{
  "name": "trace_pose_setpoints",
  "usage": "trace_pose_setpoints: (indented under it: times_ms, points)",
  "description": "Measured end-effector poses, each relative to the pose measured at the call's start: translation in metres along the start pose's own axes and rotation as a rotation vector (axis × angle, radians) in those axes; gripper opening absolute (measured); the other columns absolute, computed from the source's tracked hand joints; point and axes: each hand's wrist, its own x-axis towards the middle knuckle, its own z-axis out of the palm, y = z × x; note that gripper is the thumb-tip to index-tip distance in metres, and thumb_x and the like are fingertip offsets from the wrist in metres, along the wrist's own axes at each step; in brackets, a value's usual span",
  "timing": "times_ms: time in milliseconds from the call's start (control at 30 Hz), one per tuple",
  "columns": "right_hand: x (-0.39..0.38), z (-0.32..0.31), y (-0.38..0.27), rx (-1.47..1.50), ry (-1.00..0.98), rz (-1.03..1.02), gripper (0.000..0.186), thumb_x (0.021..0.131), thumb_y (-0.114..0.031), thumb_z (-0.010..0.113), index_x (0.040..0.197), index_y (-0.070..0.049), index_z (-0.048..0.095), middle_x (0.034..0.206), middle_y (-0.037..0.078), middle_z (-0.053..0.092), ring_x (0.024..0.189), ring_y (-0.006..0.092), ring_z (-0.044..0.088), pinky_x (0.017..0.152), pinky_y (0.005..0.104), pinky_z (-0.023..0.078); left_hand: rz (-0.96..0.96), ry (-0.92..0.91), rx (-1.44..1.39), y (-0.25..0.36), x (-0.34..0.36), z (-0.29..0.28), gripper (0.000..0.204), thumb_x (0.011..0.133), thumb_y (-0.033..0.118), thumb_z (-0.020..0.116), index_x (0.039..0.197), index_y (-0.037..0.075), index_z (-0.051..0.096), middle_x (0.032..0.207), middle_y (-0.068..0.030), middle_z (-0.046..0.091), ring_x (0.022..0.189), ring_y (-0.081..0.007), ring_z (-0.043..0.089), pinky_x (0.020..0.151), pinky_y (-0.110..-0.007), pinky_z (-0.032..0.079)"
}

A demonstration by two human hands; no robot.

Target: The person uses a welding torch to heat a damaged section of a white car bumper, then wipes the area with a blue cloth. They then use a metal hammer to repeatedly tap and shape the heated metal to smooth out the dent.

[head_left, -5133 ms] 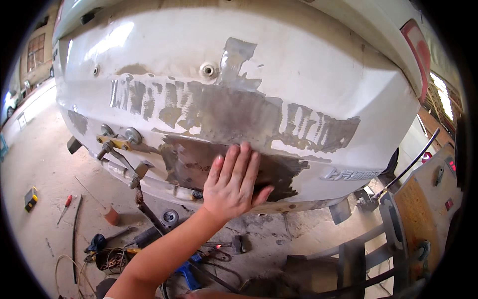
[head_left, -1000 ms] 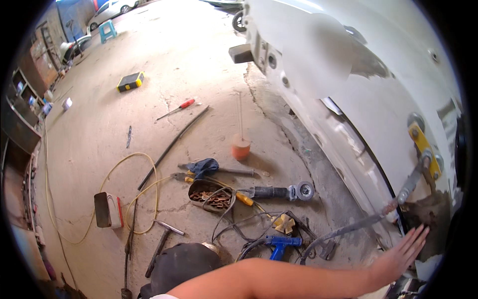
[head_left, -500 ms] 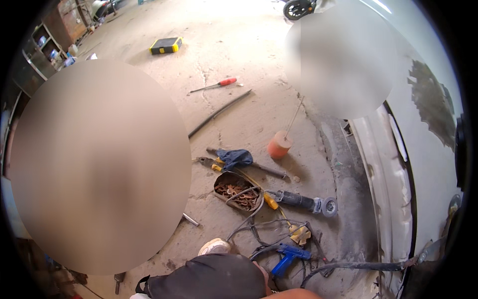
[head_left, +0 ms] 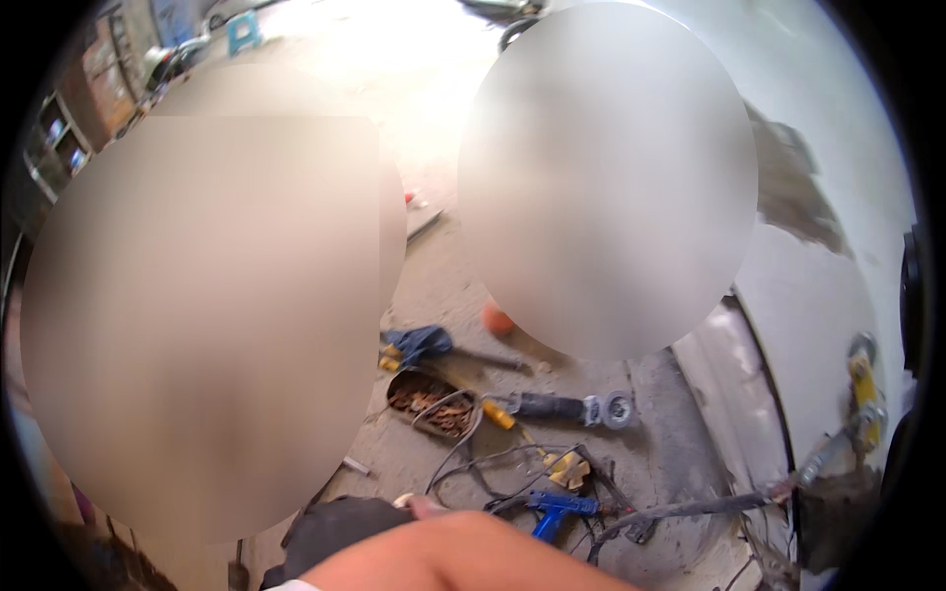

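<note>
A bare forearm (head_left: 473, 554) of mine crosses the lower edge; I cannot tell which arm it is. Neither of my hands can be made out. Just above the arm are a dark-clothed knee (head_left: 335, 537) and a small skin-coloured patch, too unclear to name. Nearest the arm lies a blue pistol-shaped tool (head_left: 560, 510) among tangled dark cables. An angle grinder (head_left: 567, 407) rests on the floor beyond it, beside a metal container (head_left: 393, 397) of rusty scraps. A yellow connector (head_left: 499, 415) and a yellow plug-like piece (head_left: 567, 471) lie among the cords.
Large blurred patches hide the left and upper middle. A pale vehicle panel (head_left: 808, 325) stands at right, with a yellow-and-metal clamp (head_left: 866, 399) near it. Blue cloth (head_left: 419, 342), a metal bar (head_left: 493, 361) and a partly hidden orange object (head_left: 497, 317) lie farther off. A blue stool (head_left: 243, 32) stands far back.
My view has shifted, and floor items appear farther left. More of my forearm has come up over the lower edge. The right-hand blurred patch has grown and covers part of the orange object.
</note>
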Motion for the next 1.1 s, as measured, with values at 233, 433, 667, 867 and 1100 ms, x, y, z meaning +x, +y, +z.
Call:
trace_pose_setpoints:
  times_ms: [233, 433, 667, 867, 1100]
  points:
    - [0.058, -0.048, -0.029, 0.096, 0.110, -0.055, 0.033, 0.082, -0.038, 0.061, 0.102, -0.012, 0.055, 0.097, 0.015, 0.062, 0.086, 0.0360, 0.061, 0.072, 0.0467, 0.048, -0.013, -0.309, 0.073, -0.017, -0.015, -0.063, 0.035, 0.075, 0.024, 0.058, 0.103, 0.004, 0.059, 0.100, -0.0090, 0.058, 0.083, -0.0209, 0.059, 0.071, -0.032, 0.047]
    - [0.079, -0.086, -0.028, 0.155, 0.163, -0.037, 0.034, 0.082, -0.036, 0.061, 0.104, -0.011, 0.054, 0.098, 0.016, 0.061, 0.087, 0.0356, 0.061, 0.073, 0.0462, 0.048, -0.066, -0.448, 0.118, -0.031, -0.012, -0.087, 0.046, 0.072, 0.028, 0.061, 0.112, 0.006, 0.056, 0.100, -0.0076, 0.056, 0.082, -0.0209, 0.058, 0.071, -0.032, 0.045]
    - [0.074, -0.115, -0.016, 0.209, 0.228, 0.011, 0.035, 0.083, -0.035, 0.061, 0.106, -0.011, 0.053, 0.100, 0.016, 0.061, 0.088, 0.0352, 0.060, 0.074, 0.0456, 0.048, -0.047, -0.490, 0.153, -0.035, 0.000, -0.083, 0.040, 0.074, 0.023, 0.060, 0.110, 0.007, 0.056, 0.096, -0.0061, 0.055, 0.077, -0.0189, 0.057, 0.069, -0.031, 0.045]
    - [0.057, -0.128, -0.006, 0.227, 0.263, 0.022, 0.035, 0.083, -0.034, 0.061, 0.108, -0.010, 0.052, 0.101, 0.016, 0.060, 0.089, 0.0349, 0.060, 0.075, 0.0451, 0.048, 0.040, -0.249, 0.100, -0.026, 0.015, -0.057, 0.034, 0.075, 0.022, 0.058, 0.105, 0.007, 0.058, 0.096, -0.0057, 0.056, 0.075, -0.0187, 0.057, 0.067, -0.030, 0.046]
    - [0.041, -0.141, 0.000, 0.261, 0.300, 0.004, 0.036, 0.084, -0.033, 0.060, 0.110, -0.010, 0.052, 0.103, 0.016, 0.060, 0.090, 0.0345, 0.060, 0.076, 0.0445, 0.048, 0.125, -0.242, 0.096, -0.013, 0.032, -0.031, 0.033, 0.075, 0.020, 0.057, 0.105, 0.005, 0.058, 0.099, -0.0069, 0.057, 0.077, -0.0193, 0.059, 0.065, -0.031, 0.048]
